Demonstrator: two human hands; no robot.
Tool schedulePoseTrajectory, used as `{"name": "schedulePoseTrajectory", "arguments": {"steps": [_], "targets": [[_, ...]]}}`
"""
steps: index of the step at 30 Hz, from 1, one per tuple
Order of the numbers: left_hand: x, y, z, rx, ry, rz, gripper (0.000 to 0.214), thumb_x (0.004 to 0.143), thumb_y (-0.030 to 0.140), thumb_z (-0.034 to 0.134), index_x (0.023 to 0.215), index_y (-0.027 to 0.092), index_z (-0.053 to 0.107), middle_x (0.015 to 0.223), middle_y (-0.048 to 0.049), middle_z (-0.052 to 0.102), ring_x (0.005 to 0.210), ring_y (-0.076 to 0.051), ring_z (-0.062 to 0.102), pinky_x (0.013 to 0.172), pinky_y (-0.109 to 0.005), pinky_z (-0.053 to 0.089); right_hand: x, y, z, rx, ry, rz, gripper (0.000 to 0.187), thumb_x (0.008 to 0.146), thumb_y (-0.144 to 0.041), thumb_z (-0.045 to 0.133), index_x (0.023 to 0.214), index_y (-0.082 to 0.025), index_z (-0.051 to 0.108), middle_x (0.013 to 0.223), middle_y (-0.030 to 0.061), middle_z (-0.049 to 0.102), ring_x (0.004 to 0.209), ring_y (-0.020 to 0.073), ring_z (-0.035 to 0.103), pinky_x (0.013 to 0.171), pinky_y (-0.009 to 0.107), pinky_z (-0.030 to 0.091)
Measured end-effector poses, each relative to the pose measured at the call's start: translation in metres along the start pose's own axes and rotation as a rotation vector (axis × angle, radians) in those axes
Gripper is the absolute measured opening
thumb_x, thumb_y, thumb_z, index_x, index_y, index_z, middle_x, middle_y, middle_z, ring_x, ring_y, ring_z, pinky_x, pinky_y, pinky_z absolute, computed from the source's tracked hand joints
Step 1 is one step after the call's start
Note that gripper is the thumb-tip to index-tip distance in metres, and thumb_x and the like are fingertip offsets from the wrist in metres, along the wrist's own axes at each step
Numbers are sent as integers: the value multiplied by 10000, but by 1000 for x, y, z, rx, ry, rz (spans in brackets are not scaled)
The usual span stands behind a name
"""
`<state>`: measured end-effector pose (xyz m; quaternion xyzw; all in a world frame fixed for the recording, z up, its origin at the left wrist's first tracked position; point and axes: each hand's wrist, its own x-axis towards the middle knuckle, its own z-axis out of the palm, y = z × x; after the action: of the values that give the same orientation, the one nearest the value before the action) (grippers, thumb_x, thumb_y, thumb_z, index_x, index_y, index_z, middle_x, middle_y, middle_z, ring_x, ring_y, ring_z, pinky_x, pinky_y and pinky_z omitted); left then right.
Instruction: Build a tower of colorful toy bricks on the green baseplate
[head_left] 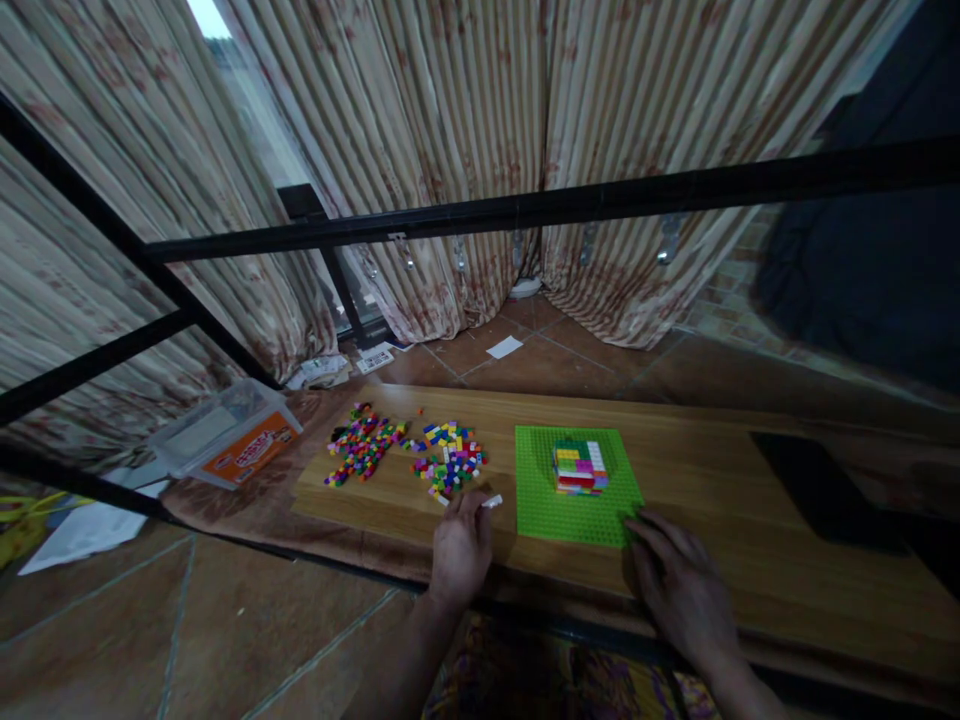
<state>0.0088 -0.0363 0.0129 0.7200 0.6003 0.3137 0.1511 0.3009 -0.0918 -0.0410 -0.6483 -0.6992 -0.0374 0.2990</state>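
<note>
My left hand (pixel 460 548) is closed in a pinch on a small white building brick (pixel 492 501), just in front of a pile of mixed loose bricks (pixel 453 458). A green studded baseplate (pixel 540 520) lies on the wooden board to the right of that hand. On it stands a block built of multicoloured bricks (pixel 579 466), with yellow, green, white and pink on top. My right hand (pixel 684 582) rests at the baseplate's near right corner, fingers stretched out and apart, the fingertips at its edge. No brick shows in it.
A second pile of small colourful pieces (pixel 366 445) lies farther left on the wooden board (pixel 697 450). Beyond the board's left end stands a clear plastic box with an orange label (pixel 251 450). A dark flat object (pixel 821 490) lies at right. A black metal bar (pixel 480 225) crosses behind.
</note>
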Motion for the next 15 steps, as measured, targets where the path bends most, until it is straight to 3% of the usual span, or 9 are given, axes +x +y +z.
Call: {"name": "schedulePoseTrajectory", "arguments": {"steps": [5,15], "targets": [[-5,1,-3,-66,-31,-17,173,928,210,437,975,222,603,983,-40,663,931,-164,632,823,-293,508,-1,3,1,-4,0,1,330,914,-403,419,1131,-240,607,1232,77,594,1058,254,577,929,450,461],[-1,-14,-7,124,28,-119,153,906,221,488,965,222,629,955,-45,674,873,-169,638,768,-276,505,-3,8,1,-17,-29,-23,376,900,-425,388,1154,-234,589,1232,88,588,1058,277,571,926,470,464]]}}
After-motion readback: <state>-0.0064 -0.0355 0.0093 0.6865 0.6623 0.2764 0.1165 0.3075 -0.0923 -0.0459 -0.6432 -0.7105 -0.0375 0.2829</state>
